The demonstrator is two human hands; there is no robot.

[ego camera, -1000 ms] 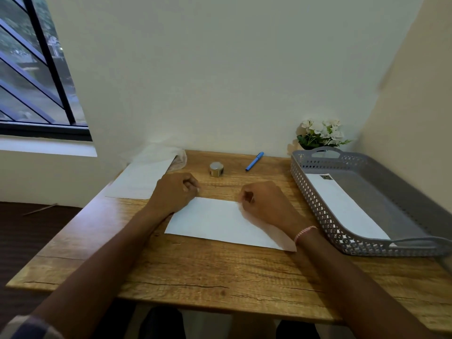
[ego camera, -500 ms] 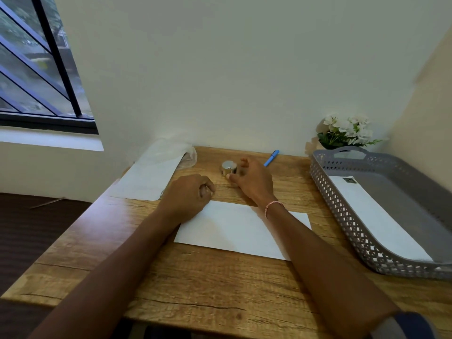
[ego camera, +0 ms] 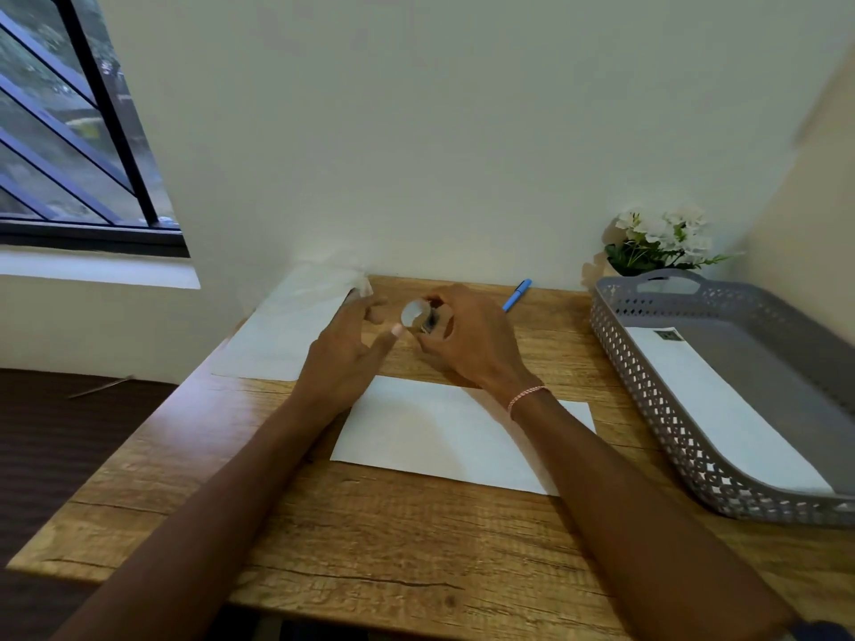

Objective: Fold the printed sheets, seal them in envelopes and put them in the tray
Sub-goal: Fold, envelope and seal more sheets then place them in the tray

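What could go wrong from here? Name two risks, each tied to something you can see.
The envelope lies unheld on the table, so it could shift before sealing. The right hand grips the small roll while the left hand reaches in; the roll might slip and roll away.

Home desk corner: wooden table [ego camera: 370, 538], barred window [ego camera: 69, 131], potted flowers [ego camera: 657, 238].

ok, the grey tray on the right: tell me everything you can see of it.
The grey tray looks plastic: lattice-perforated walls, solid floor, a cut-out handle in the far end. It sits flat on the wooden table, at its right side, white flowers just behind. One white envelope lies inside along its left wall, a small dark mark at the far corner. Neither the left hand nor the right hand touches it.
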